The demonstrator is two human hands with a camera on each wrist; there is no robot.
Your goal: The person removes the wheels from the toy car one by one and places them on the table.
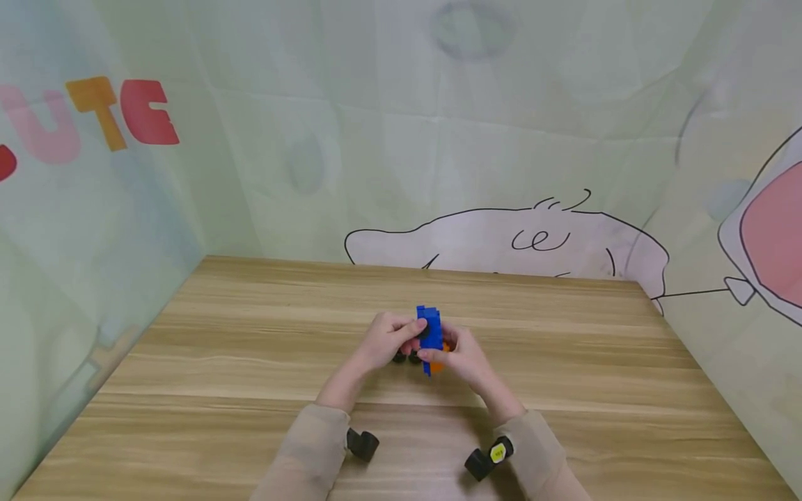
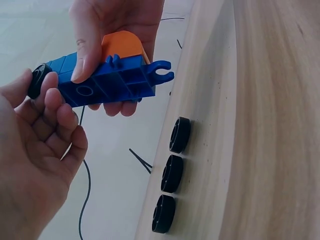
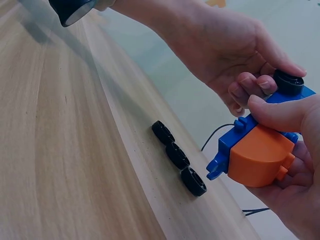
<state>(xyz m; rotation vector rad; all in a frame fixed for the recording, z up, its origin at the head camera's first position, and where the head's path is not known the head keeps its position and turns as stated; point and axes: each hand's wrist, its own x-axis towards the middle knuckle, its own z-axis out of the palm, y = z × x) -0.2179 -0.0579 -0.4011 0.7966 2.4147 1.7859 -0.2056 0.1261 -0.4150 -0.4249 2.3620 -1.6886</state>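
A toy vehicle body point(image 1: 429, 327) with a blue chassis and an orange block is held up above the table between both hands. My right hand point(image 1: 465, 356) grips the chassis, thumb on one face and fingers behind, near the orange block point(image 3: 260, 155). With thumb and fingers, my left hand point(image 2: 42, 145) pinches a black wheel point(image 2: 37, 81) at the chassis's end away from the hook. Whether that wheel is fastened cannot be told. A blue forked hook point(image 2: 161, 72) sticks out at the opposite end. The underside shows a round hole and square recesses in the left wrist view.
Three loose black wheels point(image 2: 172, 173) lie in a row on the wooden table point(image 1: 250, 390), below the hands. Each wrist carries a black camera point(image 1: 362, 445). A printed cloth backdrop point(image 1: 282, 174) hangs behind the table's far edge.
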